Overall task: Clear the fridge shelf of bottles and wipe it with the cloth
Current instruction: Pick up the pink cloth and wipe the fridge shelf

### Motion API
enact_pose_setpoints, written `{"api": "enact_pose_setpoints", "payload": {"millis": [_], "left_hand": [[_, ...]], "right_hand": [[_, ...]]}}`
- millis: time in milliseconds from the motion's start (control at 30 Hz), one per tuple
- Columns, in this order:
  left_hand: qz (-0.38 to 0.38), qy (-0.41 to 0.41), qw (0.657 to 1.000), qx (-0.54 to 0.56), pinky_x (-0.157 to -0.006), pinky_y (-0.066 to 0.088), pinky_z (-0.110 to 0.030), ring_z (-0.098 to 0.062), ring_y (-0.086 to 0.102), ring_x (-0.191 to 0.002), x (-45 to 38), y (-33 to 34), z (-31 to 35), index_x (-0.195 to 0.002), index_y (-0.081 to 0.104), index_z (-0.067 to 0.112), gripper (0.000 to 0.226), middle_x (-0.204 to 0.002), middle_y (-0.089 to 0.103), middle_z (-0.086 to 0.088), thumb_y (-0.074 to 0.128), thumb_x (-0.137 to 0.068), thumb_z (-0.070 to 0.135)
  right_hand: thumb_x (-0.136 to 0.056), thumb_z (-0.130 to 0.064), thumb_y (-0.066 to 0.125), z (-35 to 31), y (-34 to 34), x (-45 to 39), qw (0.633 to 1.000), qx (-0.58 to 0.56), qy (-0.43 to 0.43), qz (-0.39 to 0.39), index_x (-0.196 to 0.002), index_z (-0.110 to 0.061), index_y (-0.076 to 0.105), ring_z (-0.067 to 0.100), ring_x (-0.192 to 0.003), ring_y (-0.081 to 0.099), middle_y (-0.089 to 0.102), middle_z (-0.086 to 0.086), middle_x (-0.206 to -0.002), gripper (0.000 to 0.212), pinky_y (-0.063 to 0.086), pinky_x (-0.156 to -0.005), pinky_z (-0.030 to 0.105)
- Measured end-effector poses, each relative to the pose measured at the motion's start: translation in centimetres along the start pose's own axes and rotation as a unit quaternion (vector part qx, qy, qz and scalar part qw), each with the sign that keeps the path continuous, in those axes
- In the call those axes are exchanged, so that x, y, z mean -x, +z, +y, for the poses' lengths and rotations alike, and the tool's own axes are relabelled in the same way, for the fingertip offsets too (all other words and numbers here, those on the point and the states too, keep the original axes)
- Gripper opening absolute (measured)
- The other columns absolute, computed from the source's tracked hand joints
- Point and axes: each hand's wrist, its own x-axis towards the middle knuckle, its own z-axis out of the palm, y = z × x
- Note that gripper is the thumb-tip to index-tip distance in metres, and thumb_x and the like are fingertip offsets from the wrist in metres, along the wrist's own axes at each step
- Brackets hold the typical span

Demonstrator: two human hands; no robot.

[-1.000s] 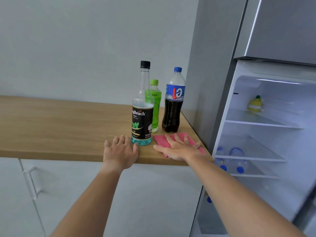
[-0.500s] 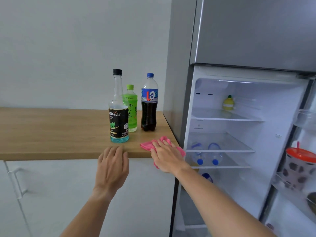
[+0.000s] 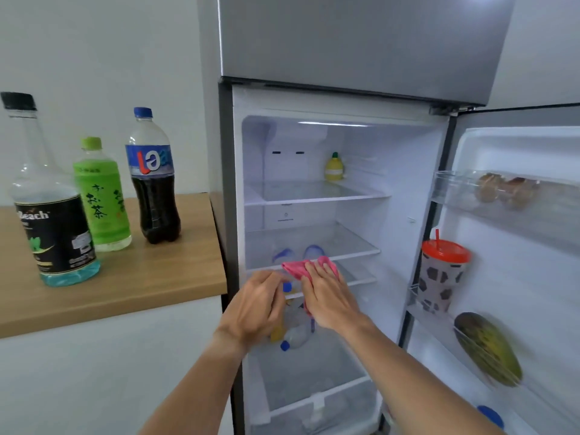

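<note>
The fridge stands open. My right hand (image 3: 329,296) holds a pink cloth (image 3: 298,266) at the front edge of the bare middle glass shelf (image 3: 339,243). My left hand (image 3: 255,309) is just left of it, fingers curled, holding nothing that I can see. Three bottles stand on the wooden counter (image 3: 150,277): a clear syrup bottle (image 3: 51,221) with blue liquid, a green tea bottle (image 3: 102,196) and a dark cola bottle (image 3: 153,180). Water bottles with blue caps (image 3: 293,335) lie below the shelf, partly hidden by my hands.
A small yellow lemon-shaped bottle (image 3: 335,166) sits on the top shelf. The open door at right holds a cup with a red lid (image 3: 441,271), a green-yellow fruit (image 3: 488,350) and round brown items (image 3: 502,189) in the upper bin. A crisper drawer (image 3: 314,400) lies below.
My right hand lifted the pink cloth off the counter and carried it right to the fridge's middle shelf. My left hand left the counter edge and came alongside. The view swung toward the fridge.
</note>
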Motion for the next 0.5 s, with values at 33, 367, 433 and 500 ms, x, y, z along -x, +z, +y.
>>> {"api": "enact_pose_setpoints", "payload": {"millis": [33,367,433,500], "left_hand": [[0.002,-0.022,1.0,0.006,-0.09,0.04,-0.015,-0.018,0.062,-0.105,-1.2,1.5,-0.4,-0.11,0.067,0.009,0.025,-0.108,0.068,-0.004,0.046,-0.098,0.013],[-0.065,-0.226,0.963,-0.129,-0.094,0.04,-0.036,-0.026,0.052,-0.109,-12.6,13.5,-9.0,-0.118,0.057,0.008,0.034,-0.124,0.055,-0.011,0.041,-0.097,0.029],[-0.095,-0.271,0.945,-0.158,-0.105,0.037,-0.043,-0.034,0.045,-0.126,-14.1,15.3,-10.5,-0.129,0.054,0.007,0.043,-0.145,0.042,-0.016,0.039,-0.097,0.031],[-0.133,-0.302,0.929,-0.168,-0.116,0.027,-0.048,-0.039,0.03,-0.142,-15.6,16.8,-11.7,-0.142,0.043,0.006,0.051,-0.161,0.02,-0.019,0.038,-0.098,0.033]], "right_hand": [[-0.108,-0.035,0.018,1.4,0.3,-0.9,1.0,-0.011,0.018,-0.003,-0.157,-0.009,0.024,0.021,-0.154,0.006,0.022,0.008,-0.165,0.056,0.003,-0.125,0.04],[-0.102,-0.024,0.031,10.9,5.1,-13.0,0.99,-0.03,0.133,-0.025,-0.151,-0.021,0.037,0.03,-0.139,0.037,0.053,0.008,-0.143,0.049,0.014,-0.121,0.043],[-0.101,-0.02,0.039,12.8,5.3,-15.5,0.985,-0.028,0.172,0.0,-0.153,-0.025,0.034,0.03,-0.136,0.042,0.052,0.008,-0.144,0.052,0.016,-0.12,0.042],[-0.099,-0.018,0.045,15.0,5.1,-17.9,0.98,-0.023,0.197,0.021,-0.157,-0.03,0.025,0.032,-0.132,0.047,0.052,0.01,-0.144,0.062,0.021,-0.118,0.041]]}}
